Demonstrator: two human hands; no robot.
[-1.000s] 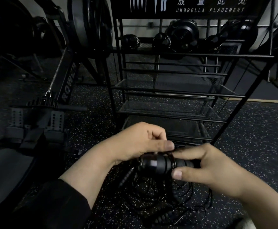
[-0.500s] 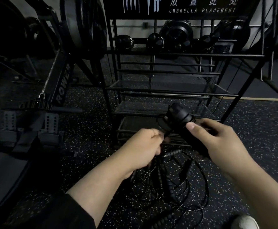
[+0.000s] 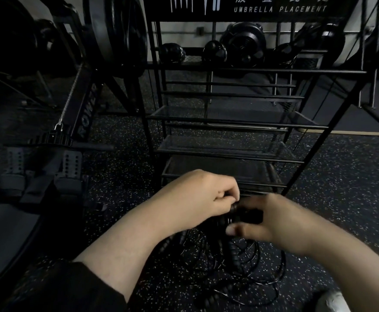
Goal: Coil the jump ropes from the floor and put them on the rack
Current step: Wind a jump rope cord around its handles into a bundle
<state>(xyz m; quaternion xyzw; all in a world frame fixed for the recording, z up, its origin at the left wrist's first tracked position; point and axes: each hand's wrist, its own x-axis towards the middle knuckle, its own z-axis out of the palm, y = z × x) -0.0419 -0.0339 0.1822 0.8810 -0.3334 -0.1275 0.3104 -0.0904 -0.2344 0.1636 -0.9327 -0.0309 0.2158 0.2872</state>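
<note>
Jump rope handles (image 3: 243, 216), black, bundled between both hands low in front of the rack (image 3: 229, 149); rest of the jump ropes (image 3: 233, 262) hangs down in loose thin loops and lies tangled on the speckled floor (image 3: 341, 188) directly below. Left hand (image 3: 197, 197) has fingers curled, tips pinching at the top of the handles, likely pinning a strand of cord, though dark and hard to confirm. Right hand (image 3: 278, 224) is motion-blurred, thumb under and fingers over the handle bundle, so the grip reads as wrapped round the handles. Cord looks thin, light and springy, probably slick coated wire that wants to uncoil; a ribbed or beaded section (image 3: 215, 296) near the floor looks stiffer. Handles are the rigid part and the sensible place to hold; loops should be gathered against them and kept pinched or they will spring open. Coiling appears only partly done, most cord not yet gathered. Rack is black wire, several mesh shelves, lower ones bare where visible; a sign reading UMBRELLA PLACEMENT (image 3: 280, 9) sits on top, dark round weights (image 3: 242, 41) behind. Rowing machine (image 3: 80, 113) to the left of the rack. A white shoe tip (image 3: 332, 300) shows at bottom right, and a dark sleeve (image 3: 67, 287) on the left arm.
</note>
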